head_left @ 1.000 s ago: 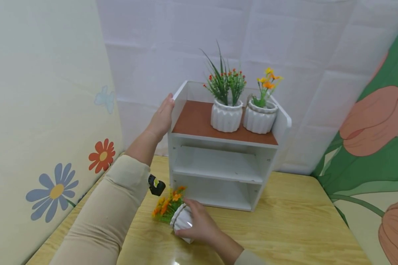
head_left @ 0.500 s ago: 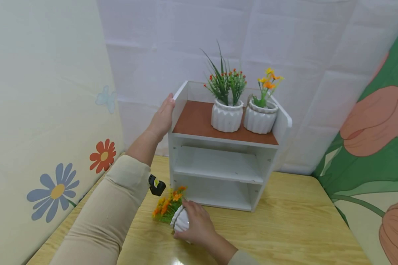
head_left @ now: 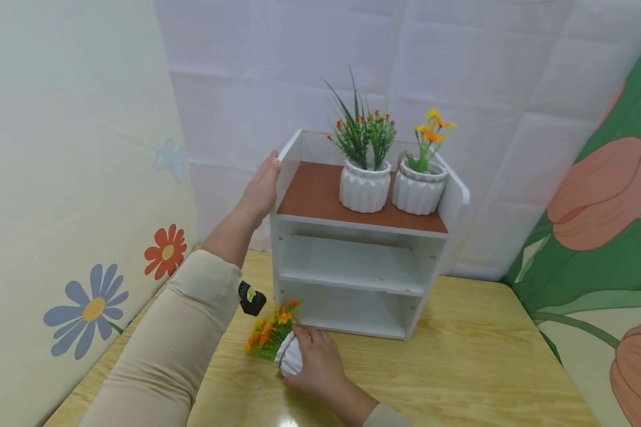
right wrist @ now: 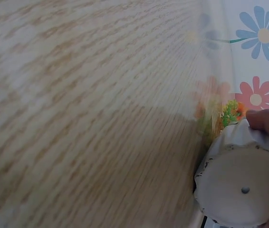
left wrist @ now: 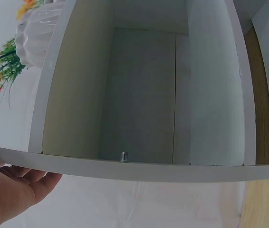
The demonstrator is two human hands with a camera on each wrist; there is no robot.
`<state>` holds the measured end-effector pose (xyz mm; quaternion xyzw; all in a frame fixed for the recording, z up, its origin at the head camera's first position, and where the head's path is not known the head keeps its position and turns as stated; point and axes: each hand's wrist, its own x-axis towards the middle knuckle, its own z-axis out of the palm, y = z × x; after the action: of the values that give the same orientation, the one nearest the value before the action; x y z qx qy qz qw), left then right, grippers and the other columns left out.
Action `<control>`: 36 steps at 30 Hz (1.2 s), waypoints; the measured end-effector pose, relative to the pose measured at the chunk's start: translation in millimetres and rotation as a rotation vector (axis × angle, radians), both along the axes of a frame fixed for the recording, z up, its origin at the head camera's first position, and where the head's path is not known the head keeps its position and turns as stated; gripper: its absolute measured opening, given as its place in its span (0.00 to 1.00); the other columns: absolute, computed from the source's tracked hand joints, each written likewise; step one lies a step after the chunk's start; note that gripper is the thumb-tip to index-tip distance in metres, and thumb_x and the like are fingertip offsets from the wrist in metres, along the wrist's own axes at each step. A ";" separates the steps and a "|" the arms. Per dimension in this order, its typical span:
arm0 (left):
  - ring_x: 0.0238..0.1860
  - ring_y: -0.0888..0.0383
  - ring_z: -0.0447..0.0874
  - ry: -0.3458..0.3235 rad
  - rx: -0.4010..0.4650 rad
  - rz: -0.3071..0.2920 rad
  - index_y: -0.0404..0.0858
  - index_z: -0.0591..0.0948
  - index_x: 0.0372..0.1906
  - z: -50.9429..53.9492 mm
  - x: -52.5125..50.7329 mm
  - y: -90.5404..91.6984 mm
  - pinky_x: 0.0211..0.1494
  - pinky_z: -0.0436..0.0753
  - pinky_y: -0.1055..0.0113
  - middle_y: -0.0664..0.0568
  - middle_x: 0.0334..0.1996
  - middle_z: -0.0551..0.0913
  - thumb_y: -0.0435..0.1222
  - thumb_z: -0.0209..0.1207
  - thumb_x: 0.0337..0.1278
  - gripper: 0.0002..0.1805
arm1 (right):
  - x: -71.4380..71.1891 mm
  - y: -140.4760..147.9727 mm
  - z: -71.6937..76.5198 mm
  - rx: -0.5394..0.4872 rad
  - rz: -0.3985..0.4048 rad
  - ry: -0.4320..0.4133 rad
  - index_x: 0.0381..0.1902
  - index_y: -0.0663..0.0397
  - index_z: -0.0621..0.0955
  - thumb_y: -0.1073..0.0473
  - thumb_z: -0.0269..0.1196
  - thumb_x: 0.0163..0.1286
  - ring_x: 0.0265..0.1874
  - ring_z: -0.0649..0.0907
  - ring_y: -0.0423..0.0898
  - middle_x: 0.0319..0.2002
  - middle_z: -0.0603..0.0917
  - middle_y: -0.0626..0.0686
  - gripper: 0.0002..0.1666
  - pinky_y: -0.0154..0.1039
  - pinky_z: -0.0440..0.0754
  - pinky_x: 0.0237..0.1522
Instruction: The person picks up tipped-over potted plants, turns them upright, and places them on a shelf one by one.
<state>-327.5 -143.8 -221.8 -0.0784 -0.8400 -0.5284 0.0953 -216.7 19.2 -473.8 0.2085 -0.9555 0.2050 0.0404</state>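
In the head view, a white fluted flowerpot (head_left: 290, 356) with orange and yellow artificial flowers (head_left: 270, 328) lies tilted on its side on the table. My right hand (head_left: 319, 363) grips it from the right, fingers over its upper side and thumb at the near side. The right wrist view shows the pot's round base (right wrist: 241, 187) with a small hole. My left hand (head_left: 262, 191) rests along the outer left side of a small white shelf (head_left: 352, 222), fingers extended. The left wrist view has that hand (left wrist: 18, 190) against the side panel.
On the shelf's brown top stand a white pot (head_left: 365, 190) with red-flowered greenery and another white pot (head_left: 419, 190) with orange-yellow flowers. A black strap-like piece (head_left: 252, 299) shows beside my left sleeve. The wooden table (head_left: 486, 350) meets flower-printed walls.
My right hand has settled further around the pot, covering more of its base end. The pot stays tilted in nearly the same spot. My left hand has not moved.
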 end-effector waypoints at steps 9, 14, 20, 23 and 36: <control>0.80 0.47 0.38 0.001 0.005 -0.006 0.55 0.38 0.79 -0.5 0.5 0.2 0.76 0.45 0.36 0.56 0.80 0.40 0.56 0.24 0.75 0.33 | -0.9 7.7 -5.2 -0.031 0.019 0.006 0.69 0.49 0.70 0.41 0.78 0.41 0.63 0.74 0.56 0.64 0.75 0.55 0.56 0.54 0.72 0.65; 0.80 0.48 0.38 0.010 0.000 -0.008 0.54 0.38 0.79 -1.1 -0.8 -1.0 0.77 0.44 0.38 0.56 0.80 0.39 0.56 0.23 0.75 0.33 | -2.5 16.2 -8.7 -0.104 0.034 -0.004 0.69 0.51 0.69 0.41 0.76 0.43 0.64 0.73 0.57 0.65 0.75 0.55 0.55 0.56 0.70 0.66; 0.80 0.48 0.37 0.006 0.006 -0.008 0.56 0.39 0.79 -1.3 0.1 -1.1 0.77 0.44 0.37 0.57 0.80 0.39 0.57 0.23 0.75 0.33 | -4.4 27.6 -12.0 -0.192 0.050 -0.032 0.69 0.51 0.69 0.40 0.76 0.43 0.64 0.73 0.57 0.66 0.74 0.56 0.56 0.58 0.72 0.64; 0.80 0.48 0.37 0.003 0.012 -0.009 0.56 0.39 0.79 -1.3 0.5 -0.8 0.77 0.44 0.37 0.57 0.80 0.40 0.57 0.24 0.75 0.33 | -5.4 33.8 -13.4 -0.228 0.059 -0.042 0.70 0.50 0.68 0.40 0.75 0.43 0.64 0.73 0.57 0.66 0.74 0.56 0.56 0.59 0.73 0.63; 0.80 0.48 0.39 0.002 0.010 -0.001 0.56 0.39 0.79 -0.3 1.1 0.4 0.76 0.46 0.36 0.57 0.80 0.40 0.56 0.24 0.75 0.33 | -11.2 56.9 -21.2 -0.375 0.032 -0.135 0.71 0.49 0.66 0.42 0.77 0.45 0.59 0.75 0.55 0.67 0.72 0.56 0.57 0.54 0.77 0.54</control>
<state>-326.4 -143.5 -222.1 -0.0791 -0.8371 -0.5327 0.0963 -227.9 76.0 -495.0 0.1985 -0.8976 0.3934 0.0112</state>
